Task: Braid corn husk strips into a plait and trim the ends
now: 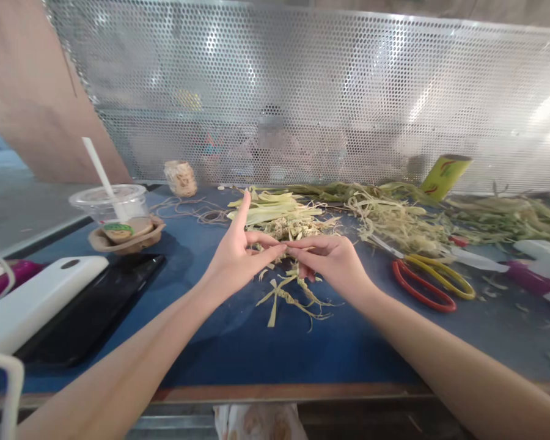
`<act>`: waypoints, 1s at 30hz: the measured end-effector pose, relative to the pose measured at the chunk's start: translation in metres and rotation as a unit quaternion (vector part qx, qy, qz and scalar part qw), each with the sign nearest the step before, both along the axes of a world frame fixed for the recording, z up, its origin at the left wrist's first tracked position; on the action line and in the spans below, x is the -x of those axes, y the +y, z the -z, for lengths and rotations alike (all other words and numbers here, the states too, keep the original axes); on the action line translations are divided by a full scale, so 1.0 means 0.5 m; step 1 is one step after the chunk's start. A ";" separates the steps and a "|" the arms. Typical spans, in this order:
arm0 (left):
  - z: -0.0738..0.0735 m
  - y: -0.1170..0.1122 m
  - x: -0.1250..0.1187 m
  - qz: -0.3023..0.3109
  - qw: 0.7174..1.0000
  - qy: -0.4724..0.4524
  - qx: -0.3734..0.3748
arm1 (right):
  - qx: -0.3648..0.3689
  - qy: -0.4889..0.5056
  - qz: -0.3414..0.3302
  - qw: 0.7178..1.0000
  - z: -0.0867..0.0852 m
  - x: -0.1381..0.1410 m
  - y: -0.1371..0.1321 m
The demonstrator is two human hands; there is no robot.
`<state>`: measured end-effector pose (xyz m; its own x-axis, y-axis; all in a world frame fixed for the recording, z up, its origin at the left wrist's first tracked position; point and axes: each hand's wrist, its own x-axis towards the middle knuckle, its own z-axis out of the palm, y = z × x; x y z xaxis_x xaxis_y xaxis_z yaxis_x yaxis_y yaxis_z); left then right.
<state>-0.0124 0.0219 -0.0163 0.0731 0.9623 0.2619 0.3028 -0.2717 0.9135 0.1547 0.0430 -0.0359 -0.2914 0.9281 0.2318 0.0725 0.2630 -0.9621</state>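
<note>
My left hand (238,247) pinches with thumb and fingertips, one finger pointing up. Its fingertips meet those of my right hand (332,256), also closed in a pinch. Whatever thin thing is between them is too small to make out. Just under the hands, knotted pale-green husk strips (284,296) lie on the blue table mat (238,342), their loose ends spread out. Behind my fingers sits a heap of crumpled dry husk bits (297,227). Wider flat husk strips (275,208) are stacked beyond it.
Scissors with red and yellow handles (433,284) lie right, by shredded fibres (389,220). A yellow-green tube (445,177) leans near the perforated metal panel (302,91). At left are a plastic cup (119,214), a jar (181,178), thin string (206,211), a white power bank (46,299) and a black phone (105,305).
</note>
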 end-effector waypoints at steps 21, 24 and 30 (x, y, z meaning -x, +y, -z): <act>0.018 -0.012 0.020 0.126 0.948 0.278 0.093 | 0.018 -0.110 -0.051 0.992 0.010 -0.001 0.003; 0.012 -0.012 0.017 0.102 0.964 0.234 0.076 | 0.005 -0.083 -0.044 0.996 -0.004 -0.005 0.001; 0.001 -0.017 0.003 0.076 0.992 0.011 0.105 | -0.031 -0.009 -0.003 0.999 -0.021 -0.009 -0.006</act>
<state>-0.0138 0.0133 -0.0166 0.2256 0.9727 0.0546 0.2929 -0.1212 0.9484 0.1593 0.0402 -0.0256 -0.3013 0.9103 0.2837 0.0885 0.3230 -0.9423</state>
